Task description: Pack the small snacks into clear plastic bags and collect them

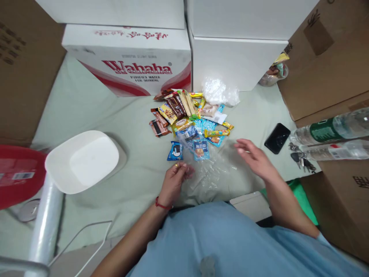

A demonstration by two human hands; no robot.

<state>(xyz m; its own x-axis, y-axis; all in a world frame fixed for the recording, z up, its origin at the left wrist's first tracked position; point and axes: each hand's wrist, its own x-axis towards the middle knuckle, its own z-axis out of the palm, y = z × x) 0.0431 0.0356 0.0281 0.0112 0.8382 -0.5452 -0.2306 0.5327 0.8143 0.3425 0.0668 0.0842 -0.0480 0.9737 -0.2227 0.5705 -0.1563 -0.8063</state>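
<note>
From my remote seat I see the desk (138,134), covered in pale green cloth, filling most of the view, with brown cardboard boxes (328,77) walling its right side. At the back, a white Wahaha carton (132,69) stands beside a plain white carton (227,57). A white tub (82,161) sits well to the left of the work, near a roll of film (47,223). Two clear bottles (343,127) lie on their sides at the right.

In the middle I have a loose heap of wrapped snacks (184,119), just in front of the cartons, with a crumpled bundle of clear plastic (220,92) behind it on the right. The clear plastic bag (211,171) lies flat and wrinkled between the two hands, its far edge reaching the nearest packets.

My left hand (173,179) is narrow, fingertips drawn together beside the bag; blur keeps me from telling whether they grip its film. My right hand (255,159) is loosely spread and holds nothing, near the bag's right edge.

Smaller still, a black phone (277,138) lies right of that hand, then two blue packets (201,150) at the heap's near edge.
</note>
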